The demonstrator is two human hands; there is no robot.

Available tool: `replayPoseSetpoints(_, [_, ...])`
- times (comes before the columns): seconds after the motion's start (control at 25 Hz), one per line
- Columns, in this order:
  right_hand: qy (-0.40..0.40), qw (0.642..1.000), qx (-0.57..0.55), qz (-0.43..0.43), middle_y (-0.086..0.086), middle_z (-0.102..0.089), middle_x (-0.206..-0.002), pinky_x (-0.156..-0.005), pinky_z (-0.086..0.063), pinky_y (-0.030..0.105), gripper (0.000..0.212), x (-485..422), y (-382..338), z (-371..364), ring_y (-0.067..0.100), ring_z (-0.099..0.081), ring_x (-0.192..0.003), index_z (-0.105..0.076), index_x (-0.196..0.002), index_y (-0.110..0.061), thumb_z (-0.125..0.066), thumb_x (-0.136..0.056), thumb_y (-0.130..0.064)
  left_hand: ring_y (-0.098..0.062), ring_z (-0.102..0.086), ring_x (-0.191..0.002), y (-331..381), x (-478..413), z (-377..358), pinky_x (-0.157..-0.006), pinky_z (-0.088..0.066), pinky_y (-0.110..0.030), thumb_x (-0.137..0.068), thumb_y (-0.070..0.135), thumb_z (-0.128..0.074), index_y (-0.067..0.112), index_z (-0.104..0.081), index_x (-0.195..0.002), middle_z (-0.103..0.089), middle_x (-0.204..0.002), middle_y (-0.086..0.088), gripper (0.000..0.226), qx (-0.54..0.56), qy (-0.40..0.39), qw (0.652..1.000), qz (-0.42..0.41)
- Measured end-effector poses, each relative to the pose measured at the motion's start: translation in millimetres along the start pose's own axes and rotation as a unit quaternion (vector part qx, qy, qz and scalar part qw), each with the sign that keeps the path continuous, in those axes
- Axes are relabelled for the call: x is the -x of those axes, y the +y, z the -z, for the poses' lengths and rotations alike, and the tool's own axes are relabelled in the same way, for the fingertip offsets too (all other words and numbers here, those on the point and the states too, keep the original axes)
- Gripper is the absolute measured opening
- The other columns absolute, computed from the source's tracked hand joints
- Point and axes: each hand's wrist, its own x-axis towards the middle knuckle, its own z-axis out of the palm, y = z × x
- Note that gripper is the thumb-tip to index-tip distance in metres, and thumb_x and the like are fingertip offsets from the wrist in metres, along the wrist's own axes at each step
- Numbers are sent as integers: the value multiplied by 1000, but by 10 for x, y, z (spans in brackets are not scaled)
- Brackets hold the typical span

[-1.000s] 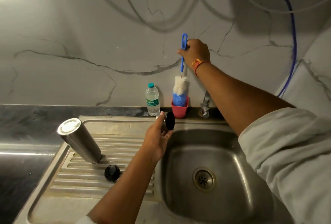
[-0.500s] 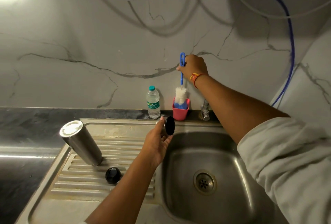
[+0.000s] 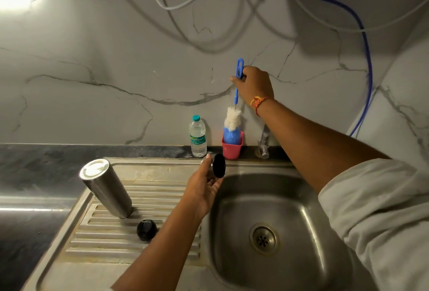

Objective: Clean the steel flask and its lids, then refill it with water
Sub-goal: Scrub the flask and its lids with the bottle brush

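The steel flask (image 3: pixel 106 188) stands upside down and tilted on the ribbed drainboard (image 3: pixel 104 244). A round black lid (image 3: pixel 146 229) lies just in front of it. My left hand (image 3: pixel 202 188) holds the steel cap (image 3: pixel 218 165) with its black inside facing right, above the sink's left rim. My right hand (image 3: pixel 254 85) grips the blue handle of a bottle brush (image 3: pixel 232 120) near the wall. The brush's white and blue head sits partly inside a pink cup (image 3: pixel 232 151).
A small plastic water bottle (image 3: pixel 198 137) stands left of the pink cup on the dark counter ledge. The tap (image 3: pixel 263 142) is behind my right forearm. The steel sink basin (image 3: pixel 290 209) is below. A blue hose (image 3: pixel 368 70) and white cables hang on the marble wall.
My right hand pushed the brush deeper into the pink cup, then raised it a little. My left hand with the cap has stayed where it was.
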Motion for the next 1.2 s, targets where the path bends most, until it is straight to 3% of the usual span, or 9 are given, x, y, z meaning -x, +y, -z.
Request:
replayPoseSetpoints(0.32, [109,990,-62,62,-5,-52,-59,-60,-55,35,32,39,-394,459,21,-63,-62,-52,-72,-14,-62,-94,-35,-35,-67,-114,-26,51,-56,-104,-54,-43,-93,30,-73,2,-61,-113,-65,-117,-26,36,34,-13,999,7])
replayPoseSetpoints(0.48, [134,983,-96,82,3,-65,-70,-63,-58,38,28,244,-578,638,19,-69,-68,-56,-77,-15,-61,-95,-36,-33,-69,-110,-17,44,63,-89,-59,-38,-92,31,-74,-1,-60,-119,-65,-116,-26,44,41,-5,999,6])
replayPoseSetpoints(0.72, [72,979,-188,47,-2,-71,-84,-66,-61,30,26,959,-660,772,4,-70,-68,-64,-96,-9,-57,-99,-34,-32,-66,-107,-67,-30,404,-89,-58,-38,-97,33,-68,2,-59,-116,-61,-114,-24,37,94,29,995,22])
replayPoseSetpoints(0.96, [63,959,-268,-63,1,-74,-81,-77,-61,46,28,1799,-349,589,14,-73,-75,-69,-93,-11,-59,-97,-37,-35,-62,-123,-182,-173,876,-86,-58,-39,-101,37,-61,5,-57,-123,-57,-127,-24,39,117,77,989,48])
replayPoseSetpoints(1.08, [46,956,-276,-86,-3,-75,-76,-77,-61,45,26,2125,-297,525,14,-73,-73,-71,-87,-12,-58,-98,-31,-33,-63,-113,-176,-231,1008,-95,-56,-41,-102,34,-58,3,-54,-127,-54,-126,-22,40,129,95,986,42])
replayPoseSetpoints(1.2, [11,949,-312,-44,-3,-76,-81,-76,-62,40,20,2428,-292,495,14,-74,-79,-72,-91,-10,-58,-98,-23,-31,-63,-106,-121,-279,1070,-102,-53,-42,-102,32,-59,3,-55,-128,-54,-127,-22,39,141,103,984,38])
